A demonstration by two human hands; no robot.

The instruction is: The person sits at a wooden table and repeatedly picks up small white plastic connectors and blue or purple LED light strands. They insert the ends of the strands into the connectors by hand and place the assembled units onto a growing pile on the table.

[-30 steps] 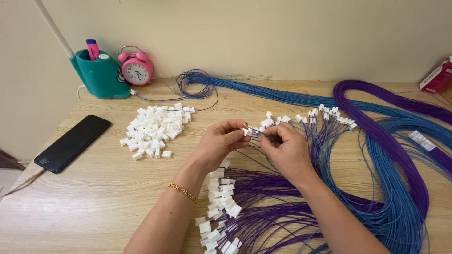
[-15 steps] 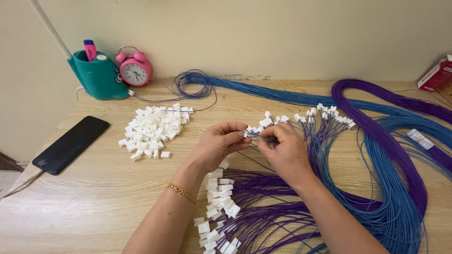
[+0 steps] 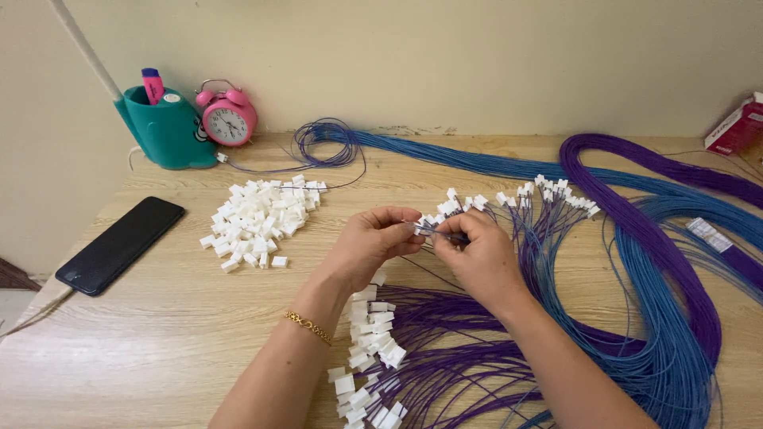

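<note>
White plastic connector is sitting between my fingertips, mid-desk, just above the wooden tabletop. My left hand is pinching it, thumb and forefinger closed narrow on the small housing. My right hand is closing on a thin purple wire, fingers tight, holding its end right against the connector. Both hands are touching at the fingertips. Can't tell whether the wire tip is inside the housing or only at its mouth; too small to see.

Loose white housings are lying in a pile to my left, well apart from the hands. Finished purple leads with white ends are lying under my left wrist and running toward the near edge. More terminated leads are fanning out just beyond my right hand, blue and purple mixed. Long blue wire bundle and purple wire bundle are looping along the right side of the desk, side by side and overlapping.

Gold bracelet is sitting on my left wrist. Black phone is lying face up at the left edge, cable running off it. Teal pen holder and pink alarm clock are standing against the wall, touching or nearly so. Red-and-white box is sitting at the far right corner.
</note>
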